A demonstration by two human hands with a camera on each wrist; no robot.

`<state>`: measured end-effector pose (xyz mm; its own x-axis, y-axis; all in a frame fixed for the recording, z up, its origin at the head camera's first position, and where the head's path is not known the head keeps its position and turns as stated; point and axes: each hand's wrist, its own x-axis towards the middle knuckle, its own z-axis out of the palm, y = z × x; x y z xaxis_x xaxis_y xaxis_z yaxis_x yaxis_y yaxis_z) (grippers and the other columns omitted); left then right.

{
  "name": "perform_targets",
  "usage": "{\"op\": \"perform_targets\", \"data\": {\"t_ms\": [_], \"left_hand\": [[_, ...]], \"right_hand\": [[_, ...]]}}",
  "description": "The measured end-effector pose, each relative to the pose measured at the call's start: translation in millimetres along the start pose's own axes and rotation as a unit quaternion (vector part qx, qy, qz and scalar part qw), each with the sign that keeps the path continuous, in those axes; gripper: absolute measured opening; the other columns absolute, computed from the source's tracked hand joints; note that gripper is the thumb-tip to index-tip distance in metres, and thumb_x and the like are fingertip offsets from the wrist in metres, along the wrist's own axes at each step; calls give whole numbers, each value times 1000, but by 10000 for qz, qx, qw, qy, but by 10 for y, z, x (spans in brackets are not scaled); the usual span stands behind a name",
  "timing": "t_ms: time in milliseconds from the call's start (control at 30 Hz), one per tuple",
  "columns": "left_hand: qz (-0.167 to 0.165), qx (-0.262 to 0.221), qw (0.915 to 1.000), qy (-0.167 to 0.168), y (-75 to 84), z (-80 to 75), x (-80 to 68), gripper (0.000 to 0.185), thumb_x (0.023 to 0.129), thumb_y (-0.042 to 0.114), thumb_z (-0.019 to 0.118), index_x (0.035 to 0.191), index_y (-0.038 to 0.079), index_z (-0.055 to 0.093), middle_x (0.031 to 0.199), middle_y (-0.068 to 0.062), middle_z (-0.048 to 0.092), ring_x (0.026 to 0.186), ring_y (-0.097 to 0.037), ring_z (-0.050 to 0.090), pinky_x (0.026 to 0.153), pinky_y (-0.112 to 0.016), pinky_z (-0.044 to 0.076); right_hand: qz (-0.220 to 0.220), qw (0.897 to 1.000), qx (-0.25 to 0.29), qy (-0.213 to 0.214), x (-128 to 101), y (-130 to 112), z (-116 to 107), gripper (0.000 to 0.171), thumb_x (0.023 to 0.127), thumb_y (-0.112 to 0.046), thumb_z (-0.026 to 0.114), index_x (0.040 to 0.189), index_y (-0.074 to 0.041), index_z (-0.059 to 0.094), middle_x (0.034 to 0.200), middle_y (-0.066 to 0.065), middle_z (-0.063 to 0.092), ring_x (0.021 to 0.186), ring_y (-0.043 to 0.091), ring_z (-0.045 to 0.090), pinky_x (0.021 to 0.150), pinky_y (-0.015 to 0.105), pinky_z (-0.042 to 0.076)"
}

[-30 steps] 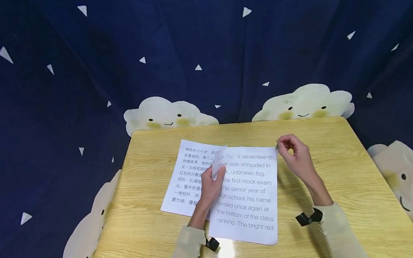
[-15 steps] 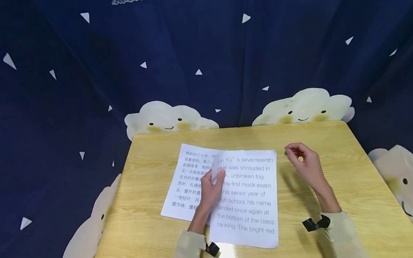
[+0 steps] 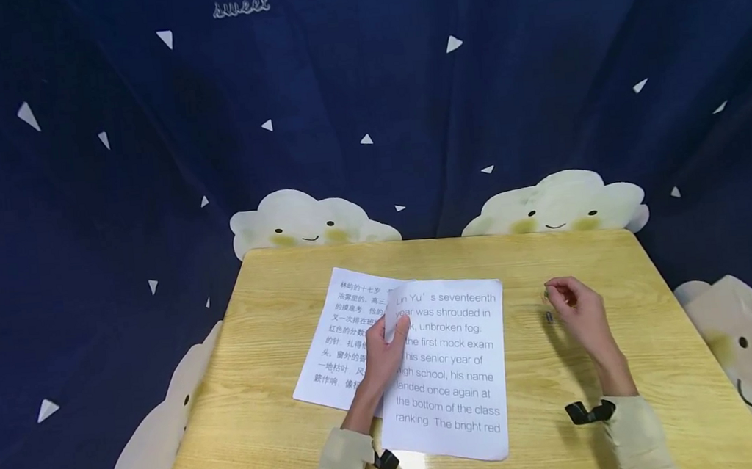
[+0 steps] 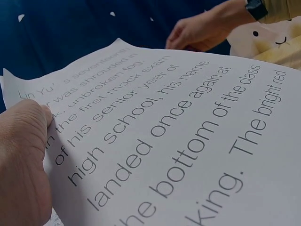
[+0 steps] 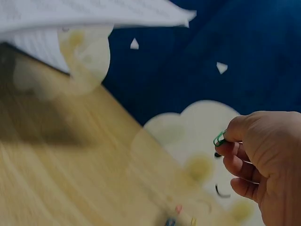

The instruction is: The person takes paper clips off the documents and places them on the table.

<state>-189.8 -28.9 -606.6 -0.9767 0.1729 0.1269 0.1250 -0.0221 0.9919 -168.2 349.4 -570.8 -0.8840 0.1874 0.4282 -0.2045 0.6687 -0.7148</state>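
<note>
My left hand (image 3: 382, 355) grips the left edge of a white sheet printed in English (image 3: 453, 375), thumb on top. In the left wrist view that sheet (image 4: 155, 122) is raised and slightly curved, its far corners lifting. Partly beneath it lies a sheet with Chinese print (image 3: 331, 341). My right hand (image 3: 584, 317) is apart from the papers, over the right side of the table. Its thumb and forefinger pinch a green paper clip (image 5: 219, 138), with the other fingers curled. Below this hand are small coloured clips (image 5: 170, 221), blurred and cut off by the frame edge.
The wooden table (image 3: 273, 449) reaches back to a dark blue curtain (image 3: 364, 81) with white triangles and smiling clouds. A small dark item (image 3: 549, 317) shows on the table under the right hand. Black straps (image 3: 589, 413) sit at both wrists.
My right hand has moved right and nearer, away from the English sheet's upper right corner, still pinching the clip. The left hand keeps its hold. The head view has tilted up slightly.
</note>
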Motion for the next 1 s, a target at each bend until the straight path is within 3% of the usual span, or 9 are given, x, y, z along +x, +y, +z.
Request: {"op": "perform_targets", "data": {"t_ms": [167,333,600,1000], "left_hand": [[3,-19,10000,9,-4,-5,-6,42,106,43,60,137,14,65,86,-8,76,61,-24,71,54,-34,60],[3,-76,10000,-2,-24,-10,-19,43,107,43,59,137,14,65,87,-8,76,62,-25,72,55,-34,60],[-80,-186,9998,-46,-38,-13,-32,44,105,48,60,136,17,66,87,-8,77,63,-28,74,53,-36,61],[-40,-77,10000,15,-30,6,-18,44,106,45,59,140,16,64,88,-7,76,61,-26,73,54,-37,61]], "right_hand": [[99,9995,-256,-165,-76,235,-21,15,104,-5,61,110,7,69,86,16,67,72,1,52,59,11,42],[526,9960,-573,-446,-151,419,-23,19,107,-10,58,111,5,69,91,17,68,75,5,54,58,13,44],[1051,9872,-1048,-591,-205,578,-7,21,107,-12,57,113,5,69,97,20,69,86,24,60,62,16,43],[843,9832,-1436,-744,-222,669,1,14,101,-4,64,104,6,73,90,18,71,78,23,61,59,25,46]]}}
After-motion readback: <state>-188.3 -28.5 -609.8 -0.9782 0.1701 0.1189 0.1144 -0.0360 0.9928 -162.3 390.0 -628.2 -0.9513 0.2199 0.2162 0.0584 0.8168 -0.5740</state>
